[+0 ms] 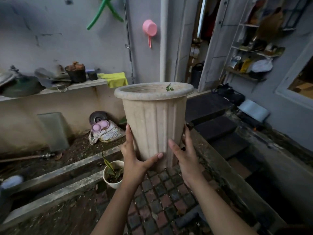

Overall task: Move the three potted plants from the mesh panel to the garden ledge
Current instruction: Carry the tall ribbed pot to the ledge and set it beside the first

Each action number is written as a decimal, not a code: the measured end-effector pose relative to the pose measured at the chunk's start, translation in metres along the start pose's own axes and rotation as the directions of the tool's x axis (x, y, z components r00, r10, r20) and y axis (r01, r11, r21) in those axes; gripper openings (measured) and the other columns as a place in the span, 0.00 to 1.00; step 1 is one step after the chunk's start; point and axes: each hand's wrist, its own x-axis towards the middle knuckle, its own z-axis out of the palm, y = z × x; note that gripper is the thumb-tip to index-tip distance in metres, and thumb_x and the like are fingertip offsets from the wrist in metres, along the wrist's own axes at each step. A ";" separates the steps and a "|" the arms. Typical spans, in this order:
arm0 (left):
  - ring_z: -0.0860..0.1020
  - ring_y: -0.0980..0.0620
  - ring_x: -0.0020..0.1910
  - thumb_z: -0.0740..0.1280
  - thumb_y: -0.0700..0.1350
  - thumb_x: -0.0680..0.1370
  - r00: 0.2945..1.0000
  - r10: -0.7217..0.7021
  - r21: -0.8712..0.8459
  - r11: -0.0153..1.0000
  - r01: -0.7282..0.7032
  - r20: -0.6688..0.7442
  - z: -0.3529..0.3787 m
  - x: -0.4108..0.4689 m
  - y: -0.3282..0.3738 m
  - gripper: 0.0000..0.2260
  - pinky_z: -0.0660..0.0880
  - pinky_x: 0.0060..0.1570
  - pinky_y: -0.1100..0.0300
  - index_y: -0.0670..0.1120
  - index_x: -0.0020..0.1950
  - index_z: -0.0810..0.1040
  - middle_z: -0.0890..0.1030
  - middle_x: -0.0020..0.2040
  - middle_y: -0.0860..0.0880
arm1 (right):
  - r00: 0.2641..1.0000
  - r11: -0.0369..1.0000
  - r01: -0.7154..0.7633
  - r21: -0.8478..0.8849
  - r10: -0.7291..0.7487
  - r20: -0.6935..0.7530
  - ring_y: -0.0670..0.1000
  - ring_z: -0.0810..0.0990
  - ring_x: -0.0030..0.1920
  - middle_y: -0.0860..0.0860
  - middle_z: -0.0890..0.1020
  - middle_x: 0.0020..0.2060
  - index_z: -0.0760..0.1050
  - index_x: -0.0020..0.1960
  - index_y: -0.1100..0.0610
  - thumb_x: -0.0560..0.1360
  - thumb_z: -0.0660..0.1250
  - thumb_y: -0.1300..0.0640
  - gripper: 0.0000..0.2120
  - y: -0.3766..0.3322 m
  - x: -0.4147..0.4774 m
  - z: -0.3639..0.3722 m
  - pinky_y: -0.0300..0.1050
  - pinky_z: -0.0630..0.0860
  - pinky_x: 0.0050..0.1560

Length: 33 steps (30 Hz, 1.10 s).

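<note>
A tall beige ribbed plant pot (153,119) with a tiny green sprig at its rim is held up in the middle of the view, above a mesh panel (162,200) lying on the ground. My left hand (135,160) grips its lower left side, thumb across the front. My right hand (184,155) grips its lower right side. A small white pot (113,173) with a striped-leaf plant stands on the ground beside the low concrete garden ledge (71,168), left of my left hand.
A soil bed (50,158) lies behind the ledge, with a white sack (108,133) and a wheel. A high shelf (55,89) on the left holds pots and a yellow cloth. Dark steps (213,122) rise to an open door; shelves stand at right.
</note>
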 end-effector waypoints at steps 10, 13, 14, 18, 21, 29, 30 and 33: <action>0.60 0.67 0.76 0.82 0.67 0.59 0.987 -0.156 0.110 0.981 0.160 -0.048 0.061 0.163 -0.174 0.62 0.63 0.79 0.47 0.74 0.80 0.42 0.57 0.70 0.79 | 0.990 0.994 -0.107 -0.017 0.108 0.087 0.42 0.76 0.71 0.37 0.72 0.75 0.57 0.77 0.25 0.66 0.80 0.34 0.46 0.159 0.200 -0.027 0.45 0.80 0.63; 0.61 0.59 0.80 0.82 0.70 0.58 0.990 -0.136 0.091 0.986 0.139 -0.037 0.074 0.202 -0.266 0.63 0.63 0.81 0.42 0.73 0.81 0.42 0.56 0.72 0.82 | 0.987 0.991 -0.128 -0.023 0.130 0.095 0.42 0.76 0.71 0.35 0.74 0.72 0.61 0.78 0.32 0.66 0.81 0.38 0.46 0.239 0.250 -0.033 0.43 0.81 0.61; 0.61 0.56 0.81 0.82 0.69 0.58 0.992 -0.121 0.086 0.989 0.124 -0.039 0.079 0.211 -0.302 0.63 0.63 0.80 0.40 0.72 0.81 0.42 0.56 0.75 0.78 | 0.986 0.991 -0.131 -0.017 0.132 0.100 0.41 0.77 0.70 0.33 0.75 0.70 0.63 0.78 0.34 0.66 0.82 0.40 0.46 0.271 0.264 -0.035 0.40 0.81 0.60; 0.62 0.48 0.83 0.83 0.64 0.60 0.998 -0.053 0.068 0.996 0.056 -0.040 0.098 0.232 -0.448 0.59 0.66 0.79 0.38 0.77 0.78 0.44 0.58 0.83 0.54 | 0.989 0.996 -0.088 -0.010 0.088 0.119 0.36 0.77 0.67 0.27 0.76 0.65 0.64 0.77 0.41 0.71 0.81 0.49 0.41 0.410 0.301 -0.046 0.34 0.79 0.60; 0.65 0.48 0.81 0.83 0.64 0.61 0.998 -0.006 0.035 0.999 0.008 -0.059 0.106 0.232 -0.559 0.58 0.67 0.78 0.37 0.74 0.80 0.47 0.61 0.83 0.52 | 0.991 0.998 -0.062 0.016 0.060 0.122 0.37 0.78 0.66 0.28 0.77 0.65 0.64 0.77 0.41 0.72 0.80 0.50 0.40 0.520 0.315 -0.054 0.35 0.80 0.59; 0.65 0.43 0.80 0.81 0.57 0.63 0.999 0.033 0.073 0.997 -0.032 -0.017 0.125 0.202 -0.785 0.62 0.67 0.77 0.37 0.53 0.86 0.45 0.62 0.81 0.51 | 0.995 1.000 0.014 -0.013 -0.012 0.096 0.45 0.76 0.72 0.46 0.74 0.74 0.66 0.75 0.38 0.68 0.81 0.45 0.40 0.756 0.320 -0.075 0.42 0.79 0.64; 0.65 0.43 0.80 0.81 0.55 0.63 0.999 0.029 0.061 0.998 -0.027 -0.026 0.128 0.197 -0.805 0.61 0.67 0.77 0.37 0.52 0.86 0.45 0.62 0.82 0.49 | 0.995 1.000 0.025 -0.011 -0.023 0.098 0.46 0.75 0.73 0.47 0.74 0.75 0.66 0.73 0.36 0.69 0.81 0.47 0.38 0.778 0.318 -0.078 0.42 0.78 0.65; 0.69 0.45 0.78 0.83 0.51 0.62 0.999 0.005 -0.011 1.000 -0.005 -0.041 0.135 0.189 -0.855 0.59 0.71 0.74 0.37 0.53 0.85 0.49 0.66 0.80 0.44 | 0.993 0.997 0.073 -0.018 -0.071 0.094 0.41 0.76 0.70 0.47 0.74 0.74 0.67 0.70 0.33 0.69 0.81 0.51 0.37 0.833 0.318 -0.086 0.34 0.78 0.60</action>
